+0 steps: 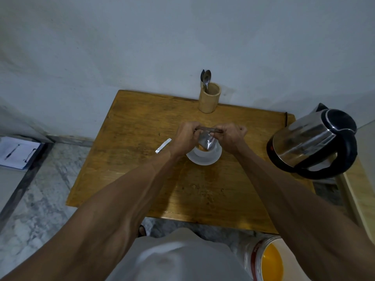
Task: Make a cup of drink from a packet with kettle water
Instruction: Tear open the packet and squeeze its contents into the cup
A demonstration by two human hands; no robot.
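A silver drink packet [206,141] is held upside down over a white cup [211,152] that stands on a white saucer [199,160] in the middle of the wooden table [142,179]. My left hand [185,136] and my right hand [230,134] each pinch one end of the packet's upper edge. Brownish powder shows inside the cup under the packet's lower corner. A torn silver strip [163,145] lies on the table left of my left hand. The steel and black kettle [313,141] stands at the table's right edge.
A bamboo holder [209,98] with spoons [206,78] stands at the back edge against the wall. A clipboard with a pen [17,152] lies on the floor at left. A bucket with an orange inside [267,260] sits below the table's near right corner.
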